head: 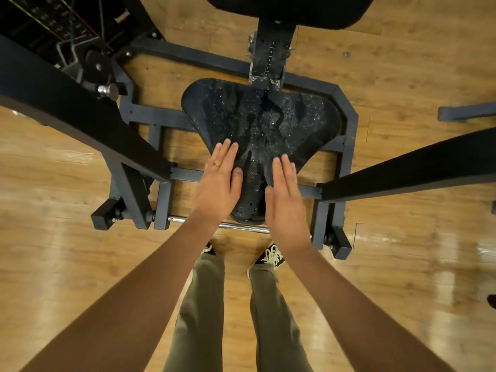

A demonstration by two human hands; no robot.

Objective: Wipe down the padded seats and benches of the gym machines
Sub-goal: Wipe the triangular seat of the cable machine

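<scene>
— How do the fingers stand?

— Straight and close side by side on both hands, pinching nothing. The left hand (218, 183) lies palm down with its fingers (228, 154) on the left flank of the seat's narrow front. One of them wears a gold ring (217, 164). The right hand (284, 202) lies the same way, its fingers (286, 169) on the right flank and the thumb pointing inward.

— And the seat itself?

— The padded seat (263, 122) is black. Its narrow tip sits between the two hands, and it widens out beyond the fingertips. Droplets and wet streaks cover it, thickest in the strip between the hands and just ahead of the fingertips. Whether the palms press hard or only rest, I cannot tell.

— What lies past the seat?

— Straight ahead of the fingertips a black seat post (268, 57), marked with a scale, runs to a black back pad (290, 9) at the far edge. A dark grey steel frame (346, 114) lies on the floor around the seat. Far off to the left of the left fingers is the weight stack (53, 25) with its cables.

— And nearer the person?

— Just behind the wrists a chrome bar (241, 227) crosses under the seat's tip. A thick left beam (80, 116) and right beam (416, 167), both black, pass outside the hands. Below the forearms are olive trousers (198, 318), dark shoes (272, 257) with white laces, and the wooden floor (53, 264).
</scene>
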